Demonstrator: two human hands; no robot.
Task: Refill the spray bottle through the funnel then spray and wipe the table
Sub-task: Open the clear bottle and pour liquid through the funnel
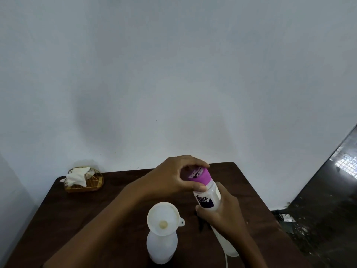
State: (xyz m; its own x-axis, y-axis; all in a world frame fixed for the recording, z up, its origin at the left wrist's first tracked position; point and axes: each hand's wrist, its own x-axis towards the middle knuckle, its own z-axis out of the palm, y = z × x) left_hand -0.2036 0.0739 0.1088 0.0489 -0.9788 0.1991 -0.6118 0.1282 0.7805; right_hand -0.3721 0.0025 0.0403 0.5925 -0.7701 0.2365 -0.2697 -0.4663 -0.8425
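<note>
Both hands work on a refill bottle (pixel 209 196) at about three o'clock from the table's middle. The left hand (pixel 173 176) reaches across and closes over its purple cap (pixel 199 176), fingers wrapped round the top as if twisting it. The right hand (pixel 222 213) clamps the bottle's lower body from below and holds it tilted, cap leaning toward eleven o'clock.

At six o'clock, near the front edge of the dark wooden table (pixel 119 190), stands the spray bottle (pixel 161 246), upright and open, with a white funnel (pixel 163 218) seated in its neck. The sprayer head (pixel 224 242) seems to lie on the table under the right wrist, at about five o'clock, though the arm hides most of it. A small basket of tissues (pixel 84 180) sits at ten o'clock near the wall.

The step in hand looks like opening the refill bottle, so pouring has not begun. Next, the cap must come fully off and be set aside, then the bottle's mouth brought over the funnel's bowl and tipped gently, so the narrow stem does not back up.
</note>
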